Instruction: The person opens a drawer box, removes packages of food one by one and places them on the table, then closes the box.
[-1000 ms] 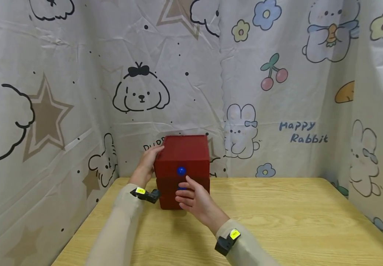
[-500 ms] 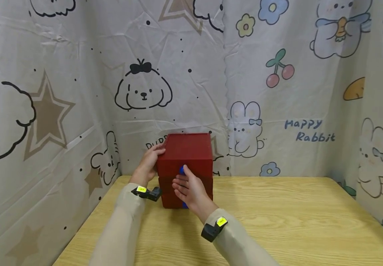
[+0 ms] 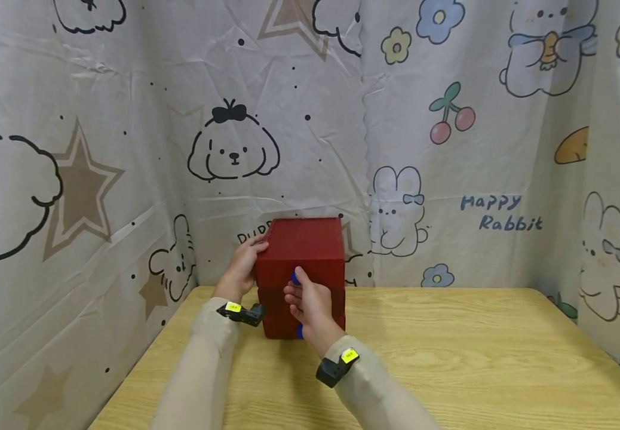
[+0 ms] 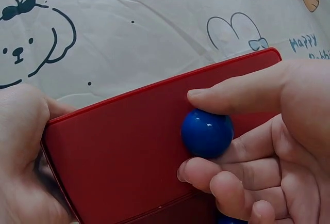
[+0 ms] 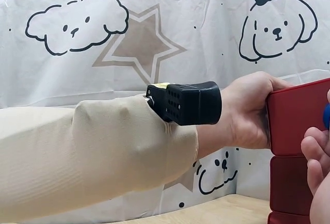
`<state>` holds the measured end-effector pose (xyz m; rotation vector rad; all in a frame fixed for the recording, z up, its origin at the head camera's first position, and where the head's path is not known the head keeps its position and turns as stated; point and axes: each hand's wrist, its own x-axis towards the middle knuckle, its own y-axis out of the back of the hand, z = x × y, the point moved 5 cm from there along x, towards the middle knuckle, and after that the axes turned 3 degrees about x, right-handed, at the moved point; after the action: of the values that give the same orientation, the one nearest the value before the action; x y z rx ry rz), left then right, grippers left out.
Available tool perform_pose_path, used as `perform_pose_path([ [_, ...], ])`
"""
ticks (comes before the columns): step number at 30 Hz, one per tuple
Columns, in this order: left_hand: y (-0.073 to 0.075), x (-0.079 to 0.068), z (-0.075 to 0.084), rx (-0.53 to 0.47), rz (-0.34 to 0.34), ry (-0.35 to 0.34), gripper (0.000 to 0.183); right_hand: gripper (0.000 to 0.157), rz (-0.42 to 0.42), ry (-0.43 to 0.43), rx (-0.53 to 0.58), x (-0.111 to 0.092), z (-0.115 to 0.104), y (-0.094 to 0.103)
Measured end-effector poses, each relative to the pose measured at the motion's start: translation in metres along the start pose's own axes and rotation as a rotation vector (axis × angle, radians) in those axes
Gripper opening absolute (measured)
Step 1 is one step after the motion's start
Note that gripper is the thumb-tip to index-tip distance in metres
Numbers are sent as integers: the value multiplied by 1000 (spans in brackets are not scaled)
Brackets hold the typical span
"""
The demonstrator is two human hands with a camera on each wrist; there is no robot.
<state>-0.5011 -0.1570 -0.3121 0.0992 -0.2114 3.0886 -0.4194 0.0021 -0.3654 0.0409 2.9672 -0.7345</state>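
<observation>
A small red drawer box (image 3: 307,239) stands on the table, its drawer fronts facing me, one above another. My left hand (image 3: 241,267) holds the box at its upper left side, fingertips over the top edge. The right hand (image 3: 312,301) is at the front and pinches the round blue knob (image 4: 207,133) of the top drawer. In the left wrist view the thumb (image 4: 232,94) lies on top of the knob and the index finger curls beneath it. A lower blue knob (image 3: 300,331) shows partly behind the right hand. The top drawer front sits level with the others.
The light wooden table (image 3: 450,346) extends to the right and toward me. A printed curtain (image 3: 310,155) with cartoon dogs and rabbits hangs close behind the box and along both sides. Each wrist carries a black camera (image 3: 334,370) over a pale sleeve.
My right hand has moved up and to the left from in front of the lower drawer, and its thumb and finger have closed on the top knob. The left hand keeps its hold.
</observation>
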Motion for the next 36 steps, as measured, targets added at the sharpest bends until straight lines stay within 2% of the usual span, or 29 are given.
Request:
perform_pose_path([
  [10,-2,2,2,29,31,-20,51,54,41,26,-32,-2,1,1],
  [36,0,2,1,45,13,-18,50,53,47,36,-67,-5,1,3],
])
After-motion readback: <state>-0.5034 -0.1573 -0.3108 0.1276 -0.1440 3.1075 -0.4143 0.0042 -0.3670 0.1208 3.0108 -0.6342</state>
